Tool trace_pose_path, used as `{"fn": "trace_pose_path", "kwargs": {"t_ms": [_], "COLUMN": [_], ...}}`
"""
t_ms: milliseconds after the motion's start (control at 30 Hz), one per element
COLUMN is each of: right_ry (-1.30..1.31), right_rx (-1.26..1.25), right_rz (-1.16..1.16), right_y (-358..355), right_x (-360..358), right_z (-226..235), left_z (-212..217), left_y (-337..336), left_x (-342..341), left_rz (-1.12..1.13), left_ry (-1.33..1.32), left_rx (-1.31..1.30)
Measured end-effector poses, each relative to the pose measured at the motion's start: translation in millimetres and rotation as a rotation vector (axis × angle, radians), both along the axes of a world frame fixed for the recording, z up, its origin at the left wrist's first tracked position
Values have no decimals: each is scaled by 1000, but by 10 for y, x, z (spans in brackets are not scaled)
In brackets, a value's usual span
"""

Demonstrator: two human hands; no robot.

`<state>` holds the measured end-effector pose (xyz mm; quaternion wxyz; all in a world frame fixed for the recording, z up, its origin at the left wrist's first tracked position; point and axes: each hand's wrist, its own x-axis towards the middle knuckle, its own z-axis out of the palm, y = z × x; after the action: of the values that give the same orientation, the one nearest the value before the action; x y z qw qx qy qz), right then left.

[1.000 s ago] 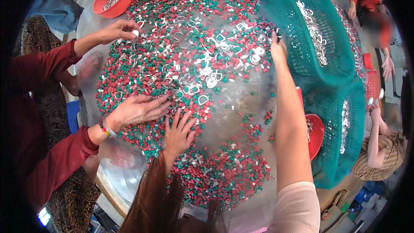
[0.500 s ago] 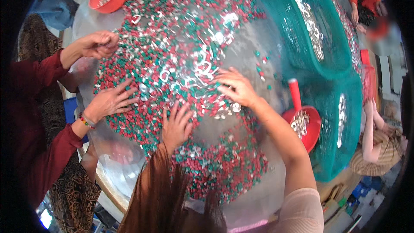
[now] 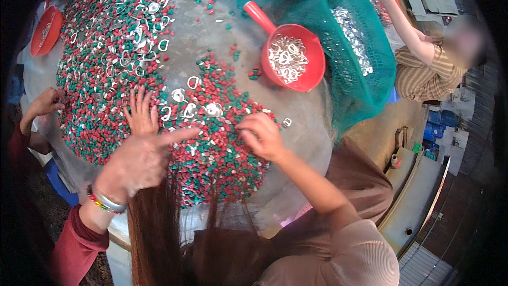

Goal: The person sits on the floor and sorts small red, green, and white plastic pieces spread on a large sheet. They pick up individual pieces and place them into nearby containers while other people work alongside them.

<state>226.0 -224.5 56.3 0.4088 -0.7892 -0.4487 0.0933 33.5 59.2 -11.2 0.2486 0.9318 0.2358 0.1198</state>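
Around the right fingers [image 3: 253, 122] lie matt, rough-looking stones [image 3: 227, 153], whether plastic or ceramic cannot be told, and just left of the fingers sit smooth, shiny metal pieces [image 3: 214, 110]. Beyond the fingers the desk [image 3: 196, 16] looks like dull, smeared metal. Farther out to their right, the scoop [image 3: 314, 58] is smooth, slightly glossy plastic, beside a matt net [image 3: 317, 10] of coarse open mesh.

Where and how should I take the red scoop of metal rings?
I'd wrap the right hand round the handle, coming from the left: it juts far-left, straight and slim, while green mesh crowds the right of the red scoop.
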Motion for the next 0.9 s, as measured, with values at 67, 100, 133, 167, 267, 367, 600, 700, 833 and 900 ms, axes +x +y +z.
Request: {"fn": "trace_pose_path", "kwargs": {"t_ms": [67,100,133,167,267,367,600,700,833,900], "right_ry": [19,-53,-21,48,-142,-70,279,556,449,297], "right_rx": [-88,-108,-129,-119,-318,-549,-403,-203,-401,-476], "right_rz": [-317,-449,-588,-684,-863,-877,-850,-693,-605,-566], "right_y": [-486,-763,-1019,-1090,-1406,-1081,-1242,-1331,-1235,-1195], "right_x": [96,234,403,649,1100,1432,1248,750,421,364], "right_z": [-12,-80,-187,-321,-460,-691,-514,-597,-540,-513], "left_z": [95,162,209,382,303,413,279,231,337,410], "left_y": [-154,-226,-313,-377,-581,-697,-434,-214,-281,-298], "left_x": [-43,-53,-56,-140,128,73,-85,-247,-192,-174], "left_rz": [-48,-84,-117,-109,-277,-238,114,222,149,135], "left_ry": [-24,-23,-24,3,5,22,-192,-213,-228,-232], "left_rx": [-94,-144,-198,-220,-422,-532,-411,-249,-126,-88]}}
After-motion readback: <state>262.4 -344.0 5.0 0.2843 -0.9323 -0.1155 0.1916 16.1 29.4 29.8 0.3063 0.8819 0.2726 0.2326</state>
